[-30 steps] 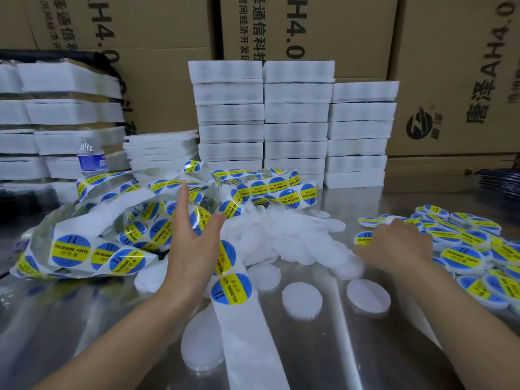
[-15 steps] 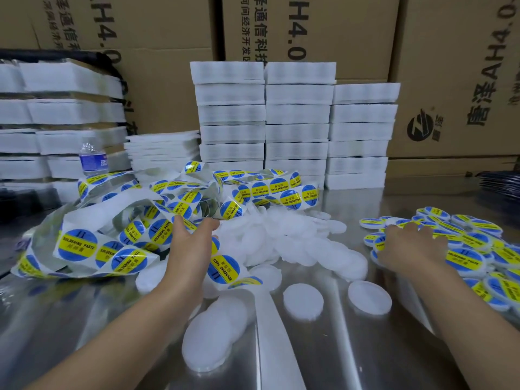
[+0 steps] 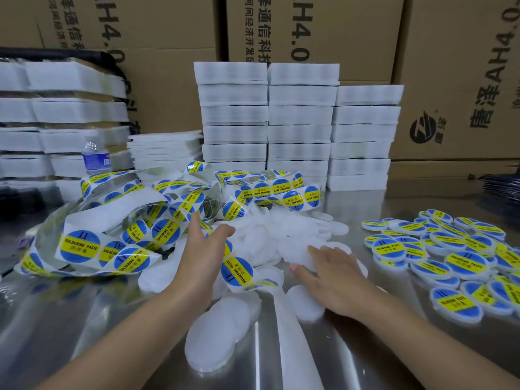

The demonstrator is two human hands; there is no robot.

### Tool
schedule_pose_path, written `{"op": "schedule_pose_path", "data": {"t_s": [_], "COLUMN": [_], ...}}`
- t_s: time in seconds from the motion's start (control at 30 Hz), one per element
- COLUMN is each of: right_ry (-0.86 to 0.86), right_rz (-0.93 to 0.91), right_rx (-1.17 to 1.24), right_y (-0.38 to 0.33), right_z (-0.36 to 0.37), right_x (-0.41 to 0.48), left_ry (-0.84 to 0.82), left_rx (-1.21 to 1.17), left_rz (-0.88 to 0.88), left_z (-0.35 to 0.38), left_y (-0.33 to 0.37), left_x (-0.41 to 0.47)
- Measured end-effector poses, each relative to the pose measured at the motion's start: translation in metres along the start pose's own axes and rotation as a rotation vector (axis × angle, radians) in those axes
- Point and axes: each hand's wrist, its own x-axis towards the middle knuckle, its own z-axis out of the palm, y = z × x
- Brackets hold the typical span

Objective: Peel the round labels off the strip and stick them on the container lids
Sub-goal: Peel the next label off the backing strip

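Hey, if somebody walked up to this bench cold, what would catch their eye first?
First, the tangled strip of blue-and-yellow round labels sprawled over the left and middle of the shiny metal table, then the pile of labelled lids on the right. Between them is a heap of plain white lids, where the right hand lies flat and the left hand reaches in by the strip.

Shiny steel table, white stacks at its back, printed cardboard boxes behind.
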Motion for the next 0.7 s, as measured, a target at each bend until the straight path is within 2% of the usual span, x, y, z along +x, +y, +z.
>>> {"op": "schedule_pose_path", "data": {"t_s": [0.2,0.27,0.43,0.57,0.7], "right_ry": [0.049,0.093,0.189,0.271,0.114], "right_rz": [-0.155,-0.186,-0.15,-0.246,-0.353], "right_rx": [0.489,0.499,0.316,0.453,0.69], "right_y": [-0.009,-0.007,0.0,-0.006,-0.021], "right_z": [0.001,0.001,-0.006,-0.013,-0.018], "right_x": [-0.001,0.001,0.003,-0.004,-0.018], "left_ry": [-0.05,-0.057,-0.084,-0.083,-0.097], "left_rx": [0.062,0.075,0.107,0.185,0.181], "left_rz": [0.031,0.03,0.058,0.08,0.072], "left_z": [0.001,0.001,0.0,0.0,-0.003], "left_y": [-0.003,-0.002,-0.002,-0.003,-0.003], "left_x": [-0.005,-0.005,-0.004,-0.004,-0.004]}}
